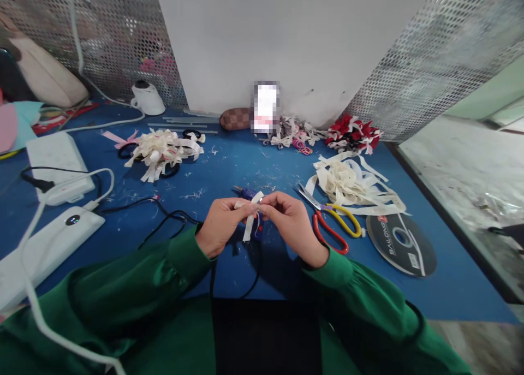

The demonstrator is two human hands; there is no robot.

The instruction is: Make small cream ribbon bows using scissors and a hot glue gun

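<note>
We see the left hand (224,222) and the right hand (290,222) meeting over the middle of the blue worktop (229,162), green sleeves behind them. The left grip is pinched, thumb against fingers, on a short cream strip (248,228) whose tail hangs down between the hands. The right grip is also closed to a pinch, thumb and forefinger meeting on the strip's upper part; we cannot tell exactly how the fabric is folded there. Just beneath the hands we find a blue tool (258,233) with red spots, partly hidden by them. To the right of the right hand lie scissors (326,207) with one red and one yellow handle, their blades slightly apart and pointing away from us. Beyond them we see a loose pile of cream ribbon (347,181), and nearer to us a dark spool (387,246) lies flat. A red-and-white ribbon bundle (354,134) sits farther back. On the left we have a heap of cream bows (166,150), with dark loops showing at its edges, and, nearer, a white device (53,255) with a small lit display. A brown checked pouch (236,119) rests at the back.
</note>
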